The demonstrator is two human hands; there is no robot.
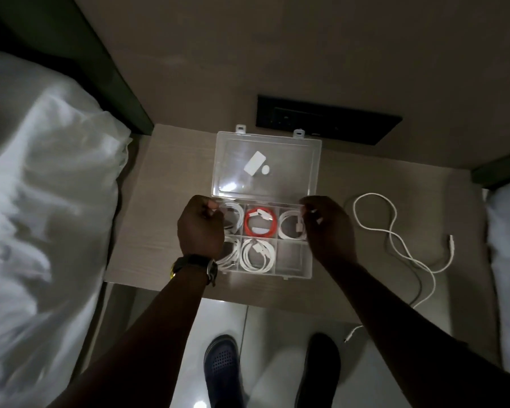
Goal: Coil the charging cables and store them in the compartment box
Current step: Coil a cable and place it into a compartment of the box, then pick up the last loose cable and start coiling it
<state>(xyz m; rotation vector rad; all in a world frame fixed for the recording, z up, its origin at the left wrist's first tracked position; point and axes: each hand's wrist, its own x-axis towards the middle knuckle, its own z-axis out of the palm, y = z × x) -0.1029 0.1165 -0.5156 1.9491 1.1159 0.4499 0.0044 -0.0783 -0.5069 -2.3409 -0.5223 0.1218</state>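
Both hands at the hinge line of an open cable box on a dim bedside surface.

Nearest, two dark shoes (223,369) stand on the glossy floor. On the pale wooden surface (147,219) lies the clear plastic six-compartment box (295,257): four white coiled cables (256,256) and one orange coiled cable (261,222) fill five cells; the near right cell holds nothing. The left hand (200,225), a watch at its wrist, and the right hand (327,225) pinch the box's back corners, fingers curled. A loose white cable (395,234) sprawls to the right. Beyond, the transparent lid (277,184) lies back, open.
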